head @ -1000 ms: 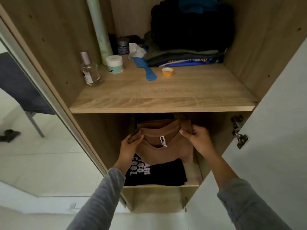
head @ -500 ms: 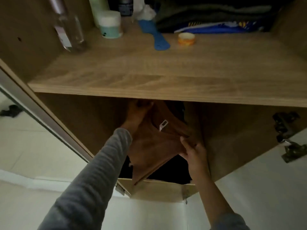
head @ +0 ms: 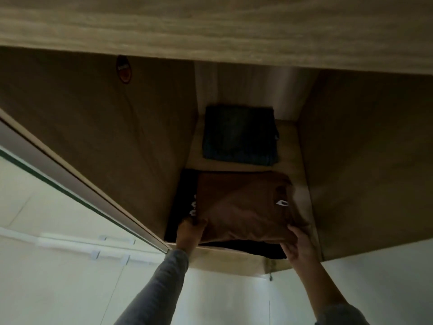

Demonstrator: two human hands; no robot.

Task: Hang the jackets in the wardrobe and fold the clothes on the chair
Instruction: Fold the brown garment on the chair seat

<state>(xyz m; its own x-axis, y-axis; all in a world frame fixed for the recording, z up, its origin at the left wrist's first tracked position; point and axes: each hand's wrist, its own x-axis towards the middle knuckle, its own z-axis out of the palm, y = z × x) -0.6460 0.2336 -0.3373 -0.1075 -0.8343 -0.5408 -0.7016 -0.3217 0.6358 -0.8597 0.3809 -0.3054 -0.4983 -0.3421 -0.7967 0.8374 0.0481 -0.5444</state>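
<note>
Brown shirt [head: 243, 207] at shelf [head: 225, 256] front edge, gripped by left hand [head: 189, 233] and right hand [head: 300, 247]; bare shelf behind.

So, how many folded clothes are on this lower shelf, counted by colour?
Brown: 1, a shirt, on top of the black one, both hands on its near edge
Black: 1, a shirt with white print
Dark blue-grey: 1, a folded garment at the back
Total: 3
</note>
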